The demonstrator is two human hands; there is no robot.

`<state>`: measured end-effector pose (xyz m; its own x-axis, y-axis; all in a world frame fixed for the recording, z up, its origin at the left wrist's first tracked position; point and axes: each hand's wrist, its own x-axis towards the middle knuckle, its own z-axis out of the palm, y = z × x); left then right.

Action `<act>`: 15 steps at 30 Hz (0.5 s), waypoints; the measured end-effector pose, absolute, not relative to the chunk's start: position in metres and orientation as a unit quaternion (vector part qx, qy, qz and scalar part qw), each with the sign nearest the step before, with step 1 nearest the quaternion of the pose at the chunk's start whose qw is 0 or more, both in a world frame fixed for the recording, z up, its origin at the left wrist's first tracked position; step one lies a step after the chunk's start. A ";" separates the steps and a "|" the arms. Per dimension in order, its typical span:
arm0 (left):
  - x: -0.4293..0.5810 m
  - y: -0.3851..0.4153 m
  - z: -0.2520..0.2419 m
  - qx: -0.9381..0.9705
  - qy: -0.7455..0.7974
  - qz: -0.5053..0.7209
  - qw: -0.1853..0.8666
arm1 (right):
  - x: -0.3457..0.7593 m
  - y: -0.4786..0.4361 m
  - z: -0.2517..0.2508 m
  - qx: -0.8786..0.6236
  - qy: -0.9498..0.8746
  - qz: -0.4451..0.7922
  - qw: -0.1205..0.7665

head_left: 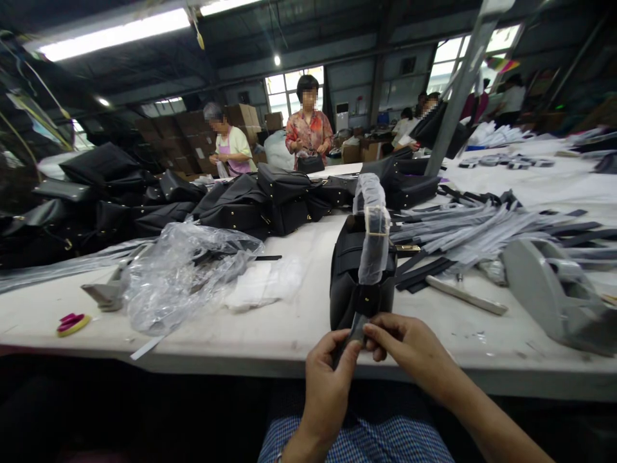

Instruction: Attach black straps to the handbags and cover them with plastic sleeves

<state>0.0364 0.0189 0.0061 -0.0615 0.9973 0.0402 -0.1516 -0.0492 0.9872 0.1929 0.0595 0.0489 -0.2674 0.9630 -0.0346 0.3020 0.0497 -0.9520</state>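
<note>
A black handbag (pixel 344 273) stands on the white-covered table near its front edge. Its strap end (pixel 357 329), partly covered in clear film, hangs down at the front and is pinched between my two hands. My left hand (pixel 328 376) has thumb and fingers closed on it from the left. From the right, my right hand (pixel 398 341) grips the same piece with thumb and fingertips. Above them a wrapped strap loop (pixel 370 193) rises from the bag, with a gold-coloured square buckle (pixel 376 221) on it. What lies inside my fingers is partly hidden.
Crumpled clear plastic (pixel 178 276) and a grey tape dispenser (pixel 103 292) lie left, beyond a yellow-and-pink tape roll (pixel 73 324). Black bags (pixel 270 199) line the back. On the right are film-wrapped straps (pixel 472 231), a metal bar (pixel 466 296) and another dispenser (pixel 554 296). Co-workers stand opposite.
</note>
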 end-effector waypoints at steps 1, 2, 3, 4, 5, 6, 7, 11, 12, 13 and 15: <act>0.036 0.018 0.007 0.434 0.456 0.558 0.541 | 0.195 0.059 0.046 -0.472 -0.639 0.494 0.353; 0.035 0.018 0.006 0.412 0.451 0.550 0.569 | 0.196 0.059 0.042 -0.453 -0.641 0.505 0.359; 0.035 0.017 0.006 0.390 0.448 0.541 0.596 | 0.197 0.058 0.038 -0.445 -0.641 0.508 0.365; 0.034 0.017 0.005 0.371 0.443 0.531 0.619 | 0.196 0.058 0.034 -0.445 -0.640 0.505 0.370; 0.034 0.017 0.005 0.356 0.436 0.522 0.641 | 0.195 0.057 0.031 -0.451 -0.639 0.497 0.376; 0.034 0.017 0.004 0.344 0.428 0.516 0.657 | 0.193 0.056 0.028 -0.460 -0.635 0.489 0.383; 0.034 0.017 0.004 0.335 0.421 0.511 0.670 | 0.191 0.055 0.026 -0.469 -0.629 0.482 0.391; 0.035 0.016 0.009 0.330 0.415 0.488 0.693 | 0.179 0.053 0.023 -0.480 -0.592 0.485 0.428; 0.036 0.016 0.010 0.331 0.415 0.483 0.696 | 0.177 0.053 0.023 -0.476 -0.580 0.496 0.437; 0.036 0.016 0.011 0.331 0.414 0.479 0.700 | 0.176 0.054 0.024 -0.472 -0.568 0.508 0.443; 0.035 0.017 0.012 0.332 0.409 0.474 0.706 | 0.175 0.055 0.027 -0.463 -0.554 0.528 0.447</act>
